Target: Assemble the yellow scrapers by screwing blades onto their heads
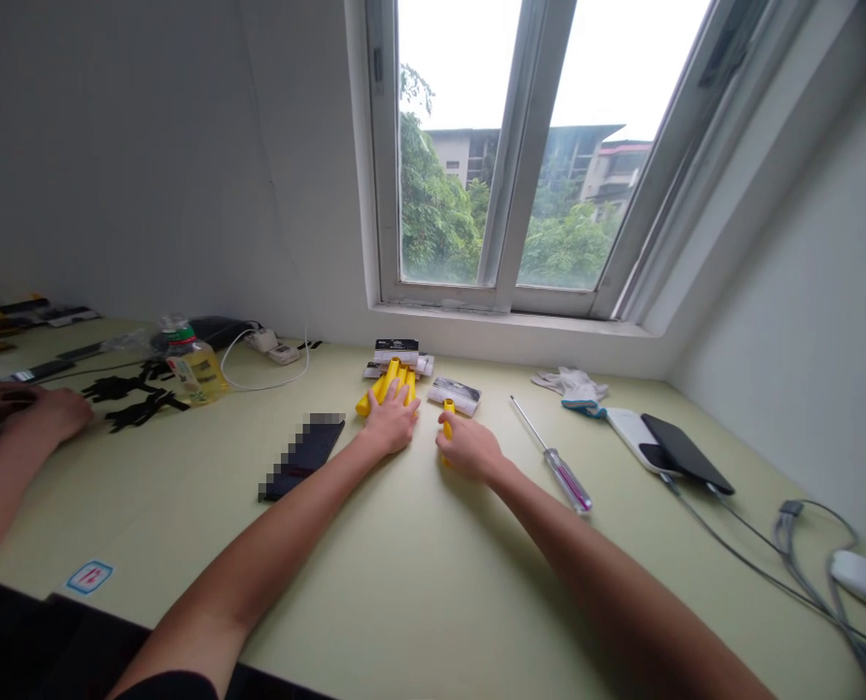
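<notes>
My left hand [391, 423] is on a bunch of several yellow tubes [378, 392], its fingers draped over them and pressing on the near right side. The tubes lie side by side with their open ends pointing away from me. To the right, my right hand [468, 447] is closed around a single yellow tube [448, 406], whose hollow end shows above the fingers. Behind the bunch lie clear packets with black-and-white labels [397, 348]. Another labelled packet [455, 395] rests just beyond my right hand.
A screwdriver [558, 467] lies to the right, near white gloves [572, 382] and phones [684, 452] with cables. Left of my left forearm is a dark, partly pixelated phone [308, 457]. Farther left are a bottle [191, 365], black gloves [137, 394] and another person's hands [50, 423].
</notes>
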A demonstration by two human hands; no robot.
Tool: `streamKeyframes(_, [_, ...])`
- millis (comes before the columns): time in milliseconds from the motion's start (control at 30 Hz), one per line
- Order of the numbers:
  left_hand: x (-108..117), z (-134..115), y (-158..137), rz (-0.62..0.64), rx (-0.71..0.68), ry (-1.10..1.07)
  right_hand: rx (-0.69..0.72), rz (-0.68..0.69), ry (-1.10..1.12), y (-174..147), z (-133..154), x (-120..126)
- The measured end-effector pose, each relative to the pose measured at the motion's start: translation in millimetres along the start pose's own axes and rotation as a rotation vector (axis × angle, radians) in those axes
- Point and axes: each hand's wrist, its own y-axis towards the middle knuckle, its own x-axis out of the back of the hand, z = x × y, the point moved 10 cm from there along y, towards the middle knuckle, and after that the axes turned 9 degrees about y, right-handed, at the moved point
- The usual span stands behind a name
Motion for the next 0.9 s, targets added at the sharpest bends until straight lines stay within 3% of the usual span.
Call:
streamKeyframes(100, [4.6,3.0,0.7,-0.043,0.001,-0.002,0.045,-0.004,-0.003,-20.0,0.1,5.3])
streamKeyframes(167, [18.2,-2.2,-4.0,-0.14,-0.016,-0.051,0.074,-0.015,-0.002,-31.9,0.2,10.8])
streamKeyframes(300, [47.0,-20.5,-25.4,-0.307,-0.03,-0.438,0.123,-0.075,0.01,-52.0,3.8,28.1])
streamKeyframes(367, [37.3,-28.3,-33.1,-0.178,0.059,-0.805,0.161,-0.1,0.027,-63.7,10.8,35.9])
streamKeyframes(467, [-1.0,-67.7,-50.5,0.292,0.2,-1.47,0.236,-0.102,0.064,-88.0,27.8,40.6])
streamKeyframes(500, [-5.2,-80.5,-56.8,0.377,0.228,-1.642,0.264,-0.098,0.073,-97.4,34.3,40.6])
streamKeyframes(567, [-7.4,-91.3,-64.6,0.384,0.303,-1.856,0.326,-0.088,0.083,-115.2,46.5,40.0])
streamKeyframes(700, [-8.5,-97.5,-72.0,0.303,0.367,-2.026,0.36,-0.057,0.195,-123.1,46.7,44.8])
streamKeyframes(767, [-9.2,-102.4,-74.5,0.331,0.378,-2.069,0.268,-0.159,0.305,-107.7,24.3,62.0])
streamKeyframes(833, [-7.2,-107.5,-75.9,0.366,0.372,-2.092,0.137,-0.374,0.433,-89.9,-10.3,87.4])
streamKeyframes(900, [-2.3,-111.4,-76.1,0.381,0.353,-2.101,-0.022,-0.396,0.687,-69.7,-46.4,88.2])
